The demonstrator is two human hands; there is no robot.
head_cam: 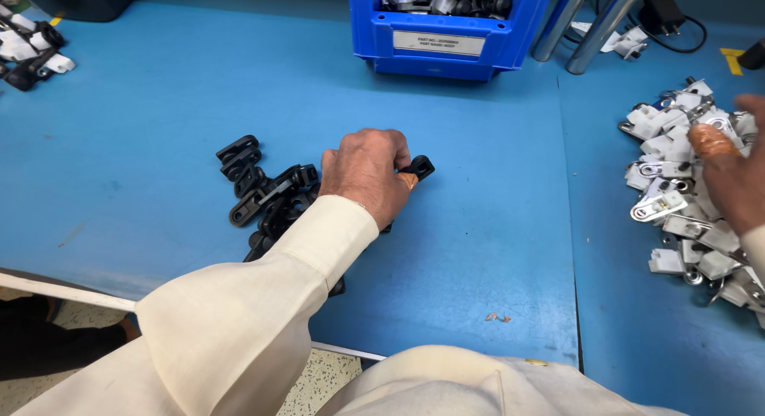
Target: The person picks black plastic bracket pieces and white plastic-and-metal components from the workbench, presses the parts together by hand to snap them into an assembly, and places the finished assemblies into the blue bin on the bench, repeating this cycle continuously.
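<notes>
Across the blue bench [478, 249], bare mat lies open between the black clip pile [267, 197] and the white clip heap [689, 185] (which reaches the right edge). At the far edge a blue bin [446, 41] holds mixed black and white parts. The left hand [366, 173] pinches a black clip [420, 167]; the right hand [733, 173] rests on the white heap, grip unclear.

Matt black plastic clips [267, 194] lie left of the glossy blue plastic bin [446, 33]; right of it, shiny metal-and-white-plastic brackets [685, 185] on a smooth blue mat [159, 129]
</notes>
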